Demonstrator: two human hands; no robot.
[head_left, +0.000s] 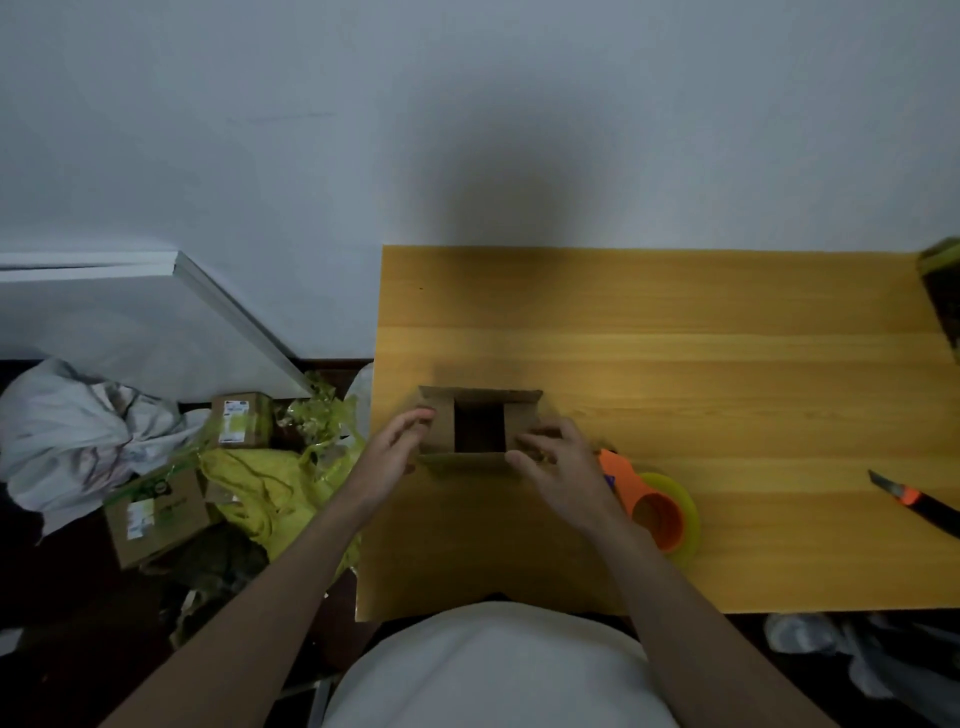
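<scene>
1. Head view, looking down: the cardboard box (441, 434) sits on the wooden table (701, 338), near its left edge and straight in front of you, with its top open and a dark inside showing between the side flaps.
2. Your left hand (395, 449) is at the box's left side. Its fingers are loosely bent and slightly apart, with the fingertips (423, 415) against the left flap. They are not wrapped round it.
3. Your right hand (558, 465) is on the box's right side. The fingers curl down over the right flap, the thumb lies at the near edge, and the cardboard is pinched between them.
4. An orange tape dispenser (657, 514) with a yellow-green roll lies just beside your right wrist, on the table to the right of the box.
5. A utility knife (917, 501) with an orange slider lies well apart, near the table's right edge.
6. Down on the floor to your left are two labelled cartons (241, 421), crumpled yellow plastic bags (260, 480) and a heap of white cloth (67, 421).
</scene>
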